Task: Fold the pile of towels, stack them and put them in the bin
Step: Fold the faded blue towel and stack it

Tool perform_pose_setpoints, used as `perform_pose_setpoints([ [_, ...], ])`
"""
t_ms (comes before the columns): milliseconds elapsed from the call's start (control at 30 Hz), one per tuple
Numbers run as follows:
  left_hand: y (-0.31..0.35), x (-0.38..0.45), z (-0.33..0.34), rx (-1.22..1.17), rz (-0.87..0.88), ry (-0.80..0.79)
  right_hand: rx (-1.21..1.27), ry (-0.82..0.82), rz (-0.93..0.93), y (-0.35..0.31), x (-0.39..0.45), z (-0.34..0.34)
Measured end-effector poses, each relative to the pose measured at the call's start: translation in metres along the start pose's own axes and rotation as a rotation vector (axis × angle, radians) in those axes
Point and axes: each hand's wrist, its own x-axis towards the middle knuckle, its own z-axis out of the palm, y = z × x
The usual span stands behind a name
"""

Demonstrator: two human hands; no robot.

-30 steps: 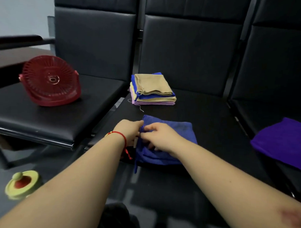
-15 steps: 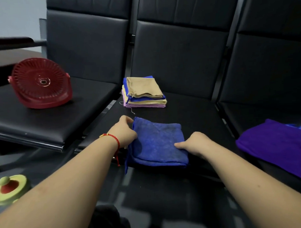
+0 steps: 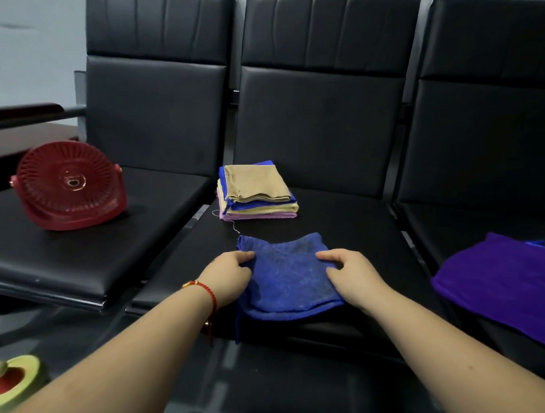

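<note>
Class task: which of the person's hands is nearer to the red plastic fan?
Left. The left hand grips the folded blue towel's edge on the side toward the red plastic fan; the right hand holds the towel's far side.
</note>
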Motion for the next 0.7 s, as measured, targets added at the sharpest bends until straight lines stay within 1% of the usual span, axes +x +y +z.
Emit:
perform_pose_setpoints([
  [133,0.004,0.017,-0.003,-0.108,0.006,0.056,-0.02,0.034,-0.082,-0.002,0.02,-0.004],
  [267,0.007,0.046,-0.01,-0.203,0.048,0.152,0.001,0.057,-0.168,-0.007,0.053,-0.006],
  [400,0.013,0.075,-0.027,-0.339,0.089,0.183,0.047,0.094,-0.228,-0.023,0.093,-0.017],
  [533,0.021,0.106,-0.051,-0.275,0.108,0.2,0.04,0.09,-0.235,-0.044,0.137,-0.023],
  [700,0.022,0.154,-0.083,-0.206,0.076,0.237,0.004,0.073,-0.257,-0.074,0.197,-0.021],
])
